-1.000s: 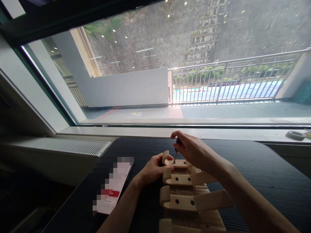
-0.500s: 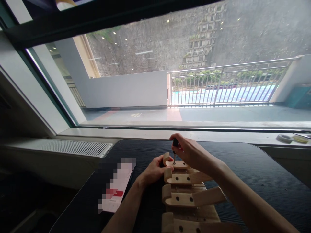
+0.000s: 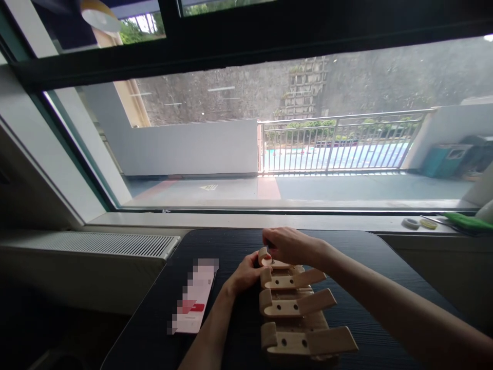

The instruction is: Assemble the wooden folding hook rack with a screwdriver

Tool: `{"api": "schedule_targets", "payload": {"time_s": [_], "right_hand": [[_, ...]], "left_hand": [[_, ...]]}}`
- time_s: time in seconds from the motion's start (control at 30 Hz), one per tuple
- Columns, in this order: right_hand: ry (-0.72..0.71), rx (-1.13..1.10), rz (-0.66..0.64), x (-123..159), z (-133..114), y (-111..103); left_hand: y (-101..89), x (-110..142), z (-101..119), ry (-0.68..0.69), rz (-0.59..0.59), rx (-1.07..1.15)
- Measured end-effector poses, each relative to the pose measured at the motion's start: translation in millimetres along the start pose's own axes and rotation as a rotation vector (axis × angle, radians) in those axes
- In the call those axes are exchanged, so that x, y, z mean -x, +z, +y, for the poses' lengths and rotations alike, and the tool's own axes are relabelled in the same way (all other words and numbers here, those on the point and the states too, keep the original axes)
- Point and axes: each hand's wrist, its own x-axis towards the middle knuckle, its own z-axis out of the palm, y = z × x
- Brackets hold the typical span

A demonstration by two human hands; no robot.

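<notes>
A wooden rack (image 3: 292, 308) with several hook-shaped pieces screwed across it lies on the black table (image 3: 385, 277). My left hand (image 3: 244, 275) grips the farthest hook piece (image 3: 271, 261) at its curled end, fingers closed round it. My right hand (image 3: 287, 245) is closed over a small dark-handled screwdriver (image 3: 270, 253), whose tip stands upright on that same piece. Most of the tool is hidden inside my fingers.
A white and red leaflet (image 3: 194, 303) lies left of the rack. A white radiator grille (image 3: 103, 244) runs along the left. On the window sill at the right sit tape rolls (image 3: 418, 223) and a green item (image 3: 466, 221).
The view has tilted upward, so rack and hands sit lower and smaller in frame. My right hand has closed lower over the screwdriver, hiding its handle. My left hand keeps its grip.
</notes>
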Motion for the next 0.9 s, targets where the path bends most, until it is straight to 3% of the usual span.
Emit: {"api": "schedule_targets", "payload": {"time_s": [0.23, 0.47, 0.67, 0.9], "right_hand": [[0.001, 0.083, -0.131, 0.0, 12.1, -15.6], [-0.058, 0.240, -0.281, -22.2, 5.6, -23.6], [-0.145, 0.316, -0.312, -36.4, -12.3, -23.0], [-0.107, 0.325, -0.363, -40.9, -9.6, -24.5]], "left_hand": [[0.3, -1.2, 0.1, -0.051, 0.018, -0.023], [-1.5, -1.8, -0.9, -0.054, 0.032, -0.032], [1.8, -0.8, 6.5, -0.019, 0.003, 0.006], [1.3, -0.8, 9.2, -0.036, 0.014, -0.022]]}}
